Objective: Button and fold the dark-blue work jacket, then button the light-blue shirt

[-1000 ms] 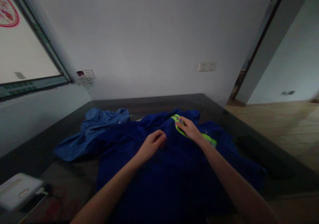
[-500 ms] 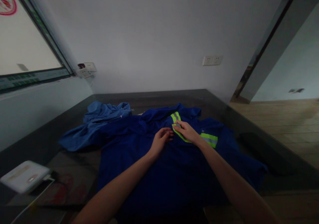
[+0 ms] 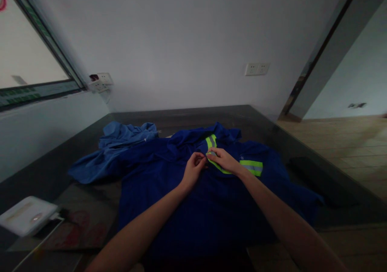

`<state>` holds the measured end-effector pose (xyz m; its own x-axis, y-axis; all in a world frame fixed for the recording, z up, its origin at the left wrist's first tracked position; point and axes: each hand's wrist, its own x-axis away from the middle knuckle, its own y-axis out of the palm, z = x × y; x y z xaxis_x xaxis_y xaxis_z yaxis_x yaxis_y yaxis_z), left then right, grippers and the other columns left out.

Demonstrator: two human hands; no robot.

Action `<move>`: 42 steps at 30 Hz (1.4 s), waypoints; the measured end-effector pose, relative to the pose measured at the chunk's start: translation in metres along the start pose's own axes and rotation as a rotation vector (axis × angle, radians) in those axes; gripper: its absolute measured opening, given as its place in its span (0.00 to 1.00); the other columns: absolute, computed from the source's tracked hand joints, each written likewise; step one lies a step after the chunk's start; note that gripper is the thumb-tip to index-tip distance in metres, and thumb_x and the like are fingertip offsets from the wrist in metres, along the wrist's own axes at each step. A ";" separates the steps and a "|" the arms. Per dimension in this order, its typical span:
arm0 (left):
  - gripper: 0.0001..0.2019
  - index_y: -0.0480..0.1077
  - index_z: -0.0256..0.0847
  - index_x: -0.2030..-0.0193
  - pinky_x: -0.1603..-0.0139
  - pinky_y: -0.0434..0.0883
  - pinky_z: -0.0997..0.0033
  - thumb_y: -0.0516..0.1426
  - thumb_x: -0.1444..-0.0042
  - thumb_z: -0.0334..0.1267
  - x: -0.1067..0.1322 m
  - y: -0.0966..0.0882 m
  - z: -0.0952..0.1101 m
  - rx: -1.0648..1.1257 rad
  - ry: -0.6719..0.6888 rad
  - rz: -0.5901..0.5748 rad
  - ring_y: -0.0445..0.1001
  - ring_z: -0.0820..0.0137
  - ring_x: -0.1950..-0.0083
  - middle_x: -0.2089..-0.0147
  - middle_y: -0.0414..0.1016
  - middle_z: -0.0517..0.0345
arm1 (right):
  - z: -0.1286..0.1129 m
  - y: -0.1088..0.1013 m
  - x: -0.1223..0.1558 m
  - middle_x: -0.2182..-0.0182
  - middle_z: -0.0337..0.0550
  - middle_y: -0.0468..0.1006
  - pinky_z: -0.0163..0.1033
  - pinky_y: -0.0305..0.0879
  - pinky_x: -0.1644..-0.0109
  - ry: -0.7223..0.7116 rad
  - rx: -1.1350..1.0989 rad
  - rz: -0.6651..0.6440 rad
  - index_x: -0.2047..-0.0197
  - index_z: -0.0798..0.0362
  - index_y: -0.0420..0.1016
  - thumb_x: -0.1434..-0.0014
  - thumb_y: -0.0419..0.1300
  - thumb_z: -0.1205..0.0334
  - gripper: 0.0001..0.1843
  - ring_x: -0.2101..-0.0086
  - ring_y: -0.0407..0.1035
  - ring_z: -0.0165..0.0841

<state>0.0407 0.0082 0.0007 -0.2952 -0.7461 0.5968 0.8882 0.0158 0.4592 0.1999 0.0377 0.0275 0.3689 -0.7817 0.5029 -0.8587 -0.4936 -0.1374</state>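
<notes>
A dark blue work jacket (image 3: 169, 183) with yellow-green and grey reflective strips lies spread over the dark tabletop. My right hand (image 3: 223, 159) is closed on the jacket's front edge, where a reflective strip (image 3: 222, 170) runs under the fingers. Right beside it, my left hand (image 3: 194, 166) has its fingers curled in a pinch at the same edge; the bit of cloth between them is too small to make out. Another reflective strip (image 3: 251, 167) crosses the chest to the right of my right hand.
A lighter blue garment (image 3: 127, 135) lies crumpled at the back left. A white box-shaped device (image 3: 28, 215) with a white cable is at the front left. On the right is a dark long object (image 3: 317, 179). Behind the table (image 3: 181, 117) rises a wall with sockets (image 3: 256, 69).
My left hand's fingers have drawn together into a pinch, closer to the jacket edge. My right hand keeps its grip with little movement. The view has shifted slightly.
</notes>
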 end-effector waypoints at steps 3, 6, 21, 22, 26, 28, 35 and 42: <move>0.15 0.65 0.39 0.63 0.66 0.72 0.76 0.63 0.52 0.45 0.001 0.000 0.001 -0.041 0.012 -0.021 0.71 0.74 0.64 0.66 0.69 0.61 | -0.001 0.000 0.001 0.73 0.37 0.66 0.34 0.55 0.67 0.008 -0.035 0.000 0.67 0.54 0.68 0.41 0.54 0.43 0.21 0.71 0.59 0.29; 0.15 0.65 0.39 0.62 0.67 0.71 0.76 0.62 0.51 0.45 0.001 0.000 0.001 -0.093 0.044 -0.031 0.70 0.73 0.64 0.64 0.68 0.59 | -0.003 0.000 0.001 0.74 0.36 0.64 0.34 0.54 0.68 0.021 -0.061 -0.009 0.67 0.54 0.67 0.41 0.54 0.42 0.21 0.72 0.58 0.29; 0.06 0.65 0.40 0.62 0.66 0.64 0.77 0.55 0.43 0.39 0.003 -0.004 0.008 -0.511 0.194 -0.054 0.67 0.73 0.64 0.66 0.68 0.60 | -0.004 -0.001 0.002 0.74 0.35 0.63 0.33 0.53 0.69 0.042 -0.111 -0.033 0.68 0.54 0.66 0.42 0.55 0.42 0.21 0.73 0.56 0.28; 0.06 0.65 0.39 0.63 0.66 0.64 0.77 0.55 0.43 0.39 0.003 -0.004 0.009 -0.530 0.195 -0.064 0.66 0.73 0.65 0.67 0.67 0.61 | -0.005 -0.001 0.002 0.74 0.35 0.63 0.33 0.53 0.69 0.045 -0.119 -0.035 0.68 0.54 0.66 0.42 0.55 0.41 0.22 0.73 0.56 0.28; 0.09 0.64 0.39 0.68 0.69 0.60 0.76 0.54 0.42 0.43 0.001 -0.007 0.009 -0.576 0.182 -0.112 0.63 0.75 0.71 0.72 0.64 0.63 | -0.006 -0.001 0.002 0.74 0.35 0.62 0.33 0.53 0.69 0.041 -0.113 -0.032 0.69 0.54 0.65 0.42 0.54 0.41 0.22 0.73 0.56 0.28; 0.12 0.64 0.38 0.70 0.70 0.59 0.76 0.53 0.42 0.45 0.000 -0.008 0.010 -0.574 0.159 -0.122 0.62 0.75 0.72 0.74 0.64 0.64 | -0.006 -0.001 0.002 0.75 0.35 0.61 0.33 0.54 0.69 0.034 -0.091 -0.028 0.69 0.53 0.65 0.42 0.54 0.41 0.22 0.73 0.56 0.28; 0.15 0.65 0.38 0.71 0.70 0.60 0.75 0.54 0.43 0.48 -0.001 -0.006 0.013 -0.422 0.135 -0.098 0.63 0.74 0.73 0.76 0.64 0.63 | -0.011 -0.007 0.002 0.74 0.38 0.67 0.35 0.56 0.66 -0.027 0.243 0.071 0.68 0.54 0.69 0.42 0.54 0.42 0.22 0.71 0.61 0.31; 0.14 0.65 0.38 0.71 0.71 0.59 0.76 0.54 0.44 0.48 0.002 -0.006 0.018 -0.449 0.151 -0.087 0.62 0.75 0.73 0.76 0.64 0.63 | -0.009 -0.010 0.003 0.71 0.41 0.74 0.36 0.58 0.63 -0.040 0.311 0.112 0.67 0.55 0.74 0.43 0.57 0.46 0.19 0.68 0.66 0.34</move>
<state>0.0290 0.0185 0.0107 -0.3501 -0.8210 0.4510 0.9366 -0.3149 0.1536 0.2064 0.0439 0.0382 0.2968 -0.8491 0.4369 -0.7473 -0.4914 -0.4473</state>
